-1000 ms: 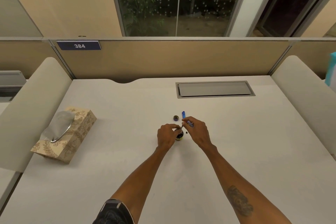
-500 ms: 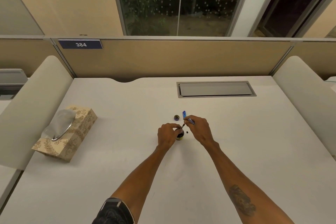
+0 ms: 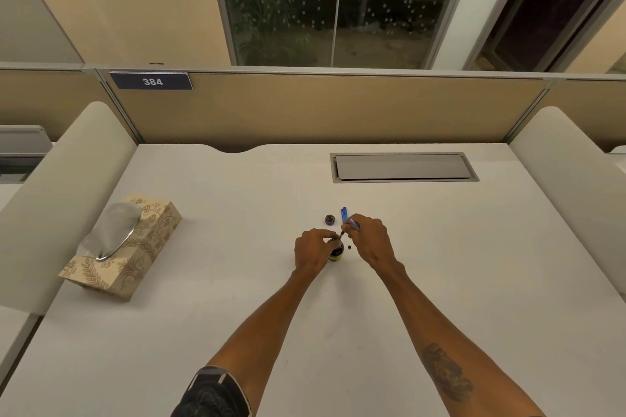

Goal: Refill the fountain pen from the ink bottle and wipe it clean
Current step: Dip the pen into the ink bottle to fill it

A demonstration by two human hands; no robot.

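Observation:
A small dark ink bottle (image 3: 337, 253) with a yellow label stands open in the middle of the white desk (image 3: 237, 281). My left hand (image 3: 313, 249) grips it from the left. My right hand (image 3: 369, 240) holds the blue fountain pen (image 3: 350, 226) tilted, its tip down at the bottle's mouth. The bottle's round cap (image 3: 330, 219) lies just behind, beside a blue pen part (image 3: 344, 214). A tiny dark speck (image 3: 349, 248) sits right of the bottle.
A patterned tissue box (image 3: 125, 247) with a tissue sticking out stands at the left. A grey cable hatch (image 3: 403, 167) is set in the desk at the back right. Padded dividers flank both sides, and a tan partition closes the far edge.
Both hands stay at the bottle. The pen's tip has stayed at the bottle's mouth; only the camera view shifted slightly.

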